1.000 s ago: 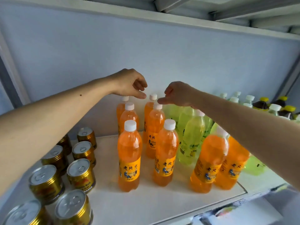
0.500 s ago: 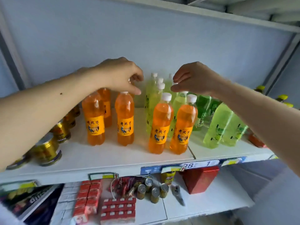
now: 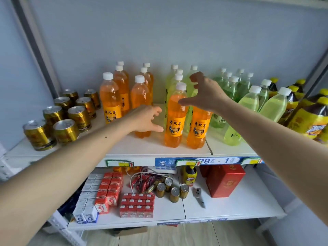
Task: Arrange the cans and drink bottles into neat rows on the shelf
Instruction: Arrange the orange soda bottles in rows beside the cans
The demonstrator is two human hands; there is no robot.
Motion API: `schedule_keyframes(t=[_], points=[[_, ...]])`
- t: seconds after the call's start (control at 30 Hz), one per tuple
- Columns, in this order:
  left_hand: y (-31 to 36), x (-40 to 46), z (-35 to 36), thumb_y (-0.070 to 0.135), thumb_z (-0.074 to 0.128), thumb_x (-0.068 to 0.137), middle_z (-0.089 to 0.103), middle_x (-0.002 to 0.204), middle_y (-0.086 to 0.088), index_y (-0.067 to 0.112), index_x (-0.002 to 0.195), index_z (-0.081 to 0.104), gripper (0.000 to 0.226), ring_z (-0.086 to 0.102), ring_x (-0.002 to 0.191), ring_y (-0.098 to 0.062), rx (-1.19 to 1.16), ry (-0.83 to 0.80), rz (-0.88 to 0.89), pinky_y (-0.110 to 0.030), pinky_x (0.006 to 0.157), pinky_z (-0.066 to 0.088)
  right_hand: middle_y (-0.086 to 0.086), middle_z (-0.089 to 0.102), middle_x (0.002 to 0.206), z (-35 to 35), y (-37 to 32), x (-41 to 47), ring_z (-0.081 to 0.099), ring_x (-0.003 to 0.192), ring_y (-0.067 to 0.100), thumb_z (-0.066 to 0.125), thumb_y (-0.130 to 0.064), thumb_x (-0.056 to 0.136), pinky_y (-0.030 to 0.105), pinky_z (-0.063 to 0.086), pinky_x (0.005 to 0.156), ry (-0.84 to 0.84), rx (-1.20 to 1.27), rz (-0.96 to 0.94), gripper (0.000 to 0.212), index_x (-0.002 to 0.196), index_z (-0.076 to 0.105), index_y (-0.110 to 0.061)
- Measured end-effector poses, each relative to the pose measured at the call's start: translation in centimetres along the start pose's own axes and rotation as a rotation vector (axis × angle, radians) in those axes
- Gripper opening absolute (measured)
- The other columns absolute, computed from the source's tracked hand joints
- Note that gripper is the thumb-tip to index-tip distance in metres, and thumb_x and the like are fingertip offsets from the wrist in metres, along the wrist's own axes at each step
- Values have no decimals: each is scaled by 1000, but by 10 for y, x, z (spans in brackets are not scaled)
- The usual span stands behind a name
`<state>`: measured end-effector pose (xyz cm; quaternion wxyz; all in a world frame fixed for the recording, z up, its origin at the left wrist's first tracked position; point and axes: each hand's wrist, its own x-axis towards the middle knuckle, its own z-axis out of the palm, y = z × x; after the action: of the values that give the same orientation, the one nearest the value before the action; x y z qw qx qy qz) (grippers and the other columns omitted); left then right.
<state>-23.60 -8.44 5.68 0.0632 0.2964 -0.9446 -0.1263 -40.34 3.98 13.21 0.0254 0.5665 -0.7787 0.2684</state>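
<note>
While both the left hand (image 3: pixel 148 119) and right hand (image 3: pixel 204 93) hover spread and empty beside it, the tall, full orange plastic bottle (image 3: pixel 174 116) looks top-heavy, best gripped mid-body.

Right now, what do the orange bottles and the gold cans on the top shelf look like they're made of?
Orange bottles: likely clear plastic, glossy; the drink shows through, and the screw caps are white. Gold cans: apparently metal, shiny; silvery pull-tab lids and ribbed gold sides catch the light.

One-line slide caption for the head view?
Both open hands, left hand and right hand, reach toward orange bottles on the shelf.
</note>
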Motion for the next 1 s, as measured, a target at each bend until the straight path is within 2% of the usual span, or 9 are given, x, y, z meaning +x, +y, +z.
schedule_keyframes(t=[0.1,0.17,0.37,0.53,0.63,0.77,0.83,0.9,1.0], points=[[4,8,21,45,76,76,45,147,-7,13,147,29,92,52,125,-22,-77,-34,-36,-43,102,46,9,51,139,11,2,3,51,123,26,84,-44,67,38,46,100,-11,17,65,97,142,34,-6],[7,15,34,45,77,74,45,146,-7,11,147,28,95,52,126,-23,-136,-31,-60,-43,102,46,9,53,137,17,2,6,53,120,26,83,-45,68,37,48,98,-27,32,98,96,142,35,-6],[10,30,70,44,86,62,57,134,-5,13,137,41,93,61,112,-21,-417,26,-122,-35,95,50,7,57,127,32,4,14,53,113,25,82,-45,70,38,49,92,-25,41,114,85,136,41,-10],[14,37,77,42,87,63,61,130,-3,14,132,49,84,61,110,-18,-545,131,-140,-25,86,44,5,60,123,26,10,10,58,109,23,83,-41,70,36,51,91,2,54,64,80,134,46,-10],[16,41,79,41,86,65,63,127,-2,17,130,51,78,61,105,-15,-553,161,-118,-24,84,44,2,65,114,17,18,-1,63,102,16,85,-32,69,26,53,87,97,115,12,65,123,57,-9],[18,42,82,43,83,68,65,124,-1,20,128,53,71,62,106,-17,-558,182,-115,-28,87,47,-2,68,98,19,36,-23,65,86,10,88,-24,65,9,48,69,192,214,-1,47,104,66,-10],[17,42,85,46,83,67,65,122,1,21,128,54,72,63,106,-17,-552,188,-124,-32,90,50,-1,68,91,28,50,-34,66,82,13,88,-21,64,11,49,66,213,251,27,40,96,66,-10],[18,43,90,48,83,64,66,122,1,21,128,54,75,64,106,-17,-563,203,-135,-37,94,51,1,69,89,41,66,-44,66,80,17,89,-20,63,20,53,69,228,278,63,39,92,66,-10],[18,44,96,43,86,61,65,125,-1,19,129,53,79,62,111,-18,-596,225,-144,-42,98,50,5,69,90,61,88,-52,60,74,16,90,-20,59,25,51,67,240,315,133,46,95,63,-11]])
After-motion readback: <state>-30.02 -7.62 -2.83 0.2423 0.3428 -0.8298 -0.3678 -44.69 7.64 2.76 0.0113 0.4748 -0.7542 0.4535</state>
